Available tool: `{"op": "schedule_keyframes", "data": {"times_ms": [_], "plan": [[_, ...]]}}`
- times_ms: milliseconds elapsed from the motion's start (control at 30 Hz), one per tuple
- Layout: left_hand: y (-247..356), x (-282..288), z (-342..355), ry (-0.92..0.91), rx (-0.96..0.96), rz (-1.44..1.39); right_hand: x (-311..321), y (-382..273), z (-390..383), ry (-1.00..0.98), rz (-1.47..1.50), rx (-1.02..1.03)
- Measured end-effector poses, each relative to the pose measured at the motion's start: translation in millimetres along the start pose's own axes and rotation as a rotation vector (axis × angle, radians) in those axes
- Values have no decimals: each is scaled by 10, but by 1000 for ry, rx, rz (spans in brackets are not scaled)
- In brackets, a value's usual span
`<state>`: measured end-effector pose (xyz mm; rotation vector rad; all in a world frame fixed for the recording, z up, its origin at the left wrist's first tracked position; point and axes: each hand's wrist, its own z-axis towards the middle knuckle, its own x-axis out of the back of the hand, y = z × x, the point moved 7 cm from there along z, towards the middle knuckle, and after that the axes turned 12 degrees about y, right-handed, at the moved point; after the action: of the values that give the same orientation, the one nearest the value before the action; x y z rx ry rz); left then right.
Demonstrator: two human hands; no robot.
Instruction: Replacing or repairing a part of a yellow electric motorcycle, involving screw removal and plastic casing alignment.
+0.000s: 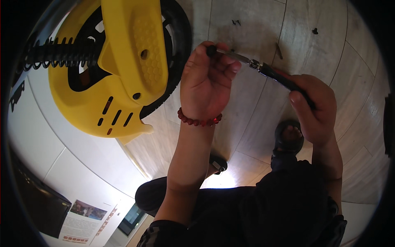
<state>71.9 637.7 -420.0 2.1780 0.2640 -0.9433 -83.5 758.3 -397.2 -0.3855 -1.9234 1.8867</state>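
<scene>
In my right hand is a screwdriver with a dark handle, its metal shaft slanting up to the left. My left hand, palm up and wearing a red bead bracelet, pinches a small black round-headed screw between thumb and fingers at the screwdriver's tip. Whether tip and screw touch, I cannot tell. Left of that hand stands a yellow plastic wheel cover over a black tyre. Dark holes and slots show in the cover.
Small dark screws and other little pieces lie on the wood-look floor. A black coil spring reaches the wheel from the left. My sandalled foot is below my right wrist. A white panel runs along the lower left.
</scene>
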Motion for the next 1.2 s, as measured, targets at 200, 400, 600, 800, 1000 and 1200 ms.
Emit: {"op": "schedule_keyframes", "data": {"times_ms": [200, 400, 600, 800, 1000, 1200], "plan": [[-26, 1, 10, 23, -25, 1, -5, -5, 3, -15, -64, 41], [-25, 12, 7, 45, -40, 53, -11, -59, 17, -10, -121, 80], [88, 53, -7, 57, -101, 184, -128, -106, 21, -4, -195, 172], [216, 8, -11, 58, -141, 145, -264, -10, 62, -77, 99, -172], [374, -18, -127, 175, -192, 40, -460, -259, 213, -136, -33, 90], [349, 86, -90, 200, -92, -317, -699, -272, 272, -138, -84, 260]]}}
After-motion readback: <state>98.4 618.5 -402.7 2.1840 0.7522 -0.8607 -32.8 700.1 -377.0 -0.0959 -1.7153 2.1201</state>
